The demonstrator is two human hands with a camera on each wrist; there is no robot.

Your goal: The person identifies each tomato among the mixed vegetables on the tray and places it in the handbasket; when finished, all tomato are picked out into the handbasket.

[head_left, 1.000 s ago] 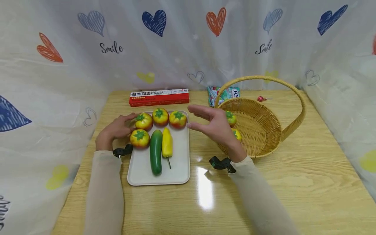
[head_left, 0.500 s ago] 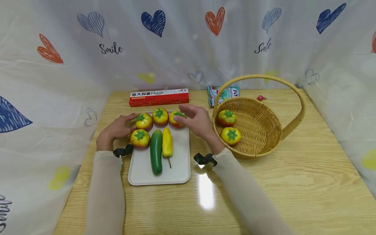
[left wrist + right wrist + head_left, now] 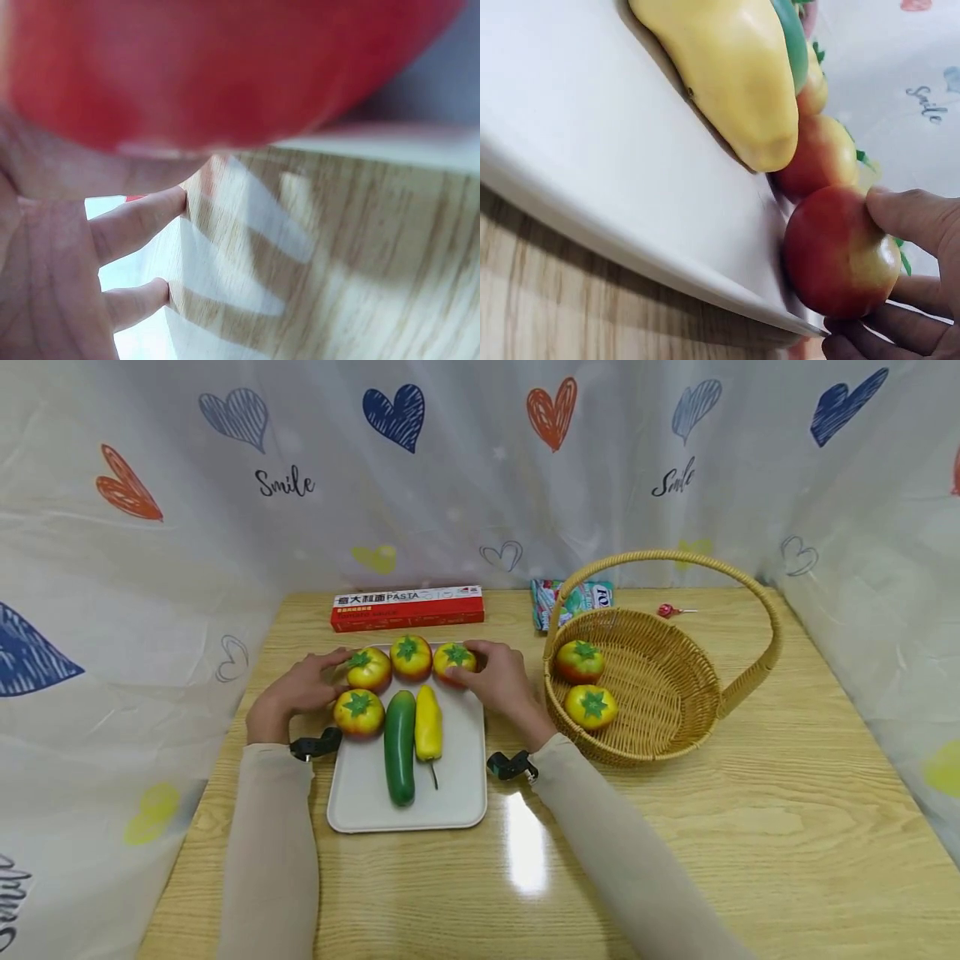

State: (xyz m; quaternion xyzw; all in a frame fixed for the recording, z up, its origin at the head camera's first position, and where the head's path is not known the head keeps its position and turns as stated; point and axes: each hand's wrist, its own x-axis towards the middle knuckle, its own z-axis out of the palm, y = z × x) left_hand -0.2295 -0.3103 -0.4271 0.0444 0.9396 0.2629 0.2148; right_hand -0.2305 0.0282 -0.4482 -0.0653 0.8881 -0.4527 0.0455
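At the tray's back right corner my right hand [image 3: 504,681] holds a yellow-red toy tomato [image 3: 453,662]. In the right wrist view its thumb lies on one side of that tomato [image 3: 838,255] and its fingers on the other. My left hand [image 3: 300,685] rests at the tray's left edge, beside two more tomatoes. Its fingertips [image 3: 159,289] touch the wooden table in the left wrist view, under a large blurred red tomato [image 3: 225,67]. A third tomato [image 3: 410,657] sits between them at the back. On the white tray [image 3: 450,802] lie a green cucumber [image 3: 400,752] and a yellow pepper [image 3: 427,727].
Right of the tray stands a wicker basket [image 3: 660,693] with a tall arched handle and two tomatoes [image 3: 591,706] inside. Along the back are a red pasta box [image 3: 407,610], a colourful candy bag [image 3: 573,603] and a lollipop [image 3: 667,610]. A heart-print curtain [image 3: 465,468] surrounds the table.
My right hand has moved left from beside the basket to the back right tomato, and its thumb and fingers have closed round it. The left hand has stayed in place.
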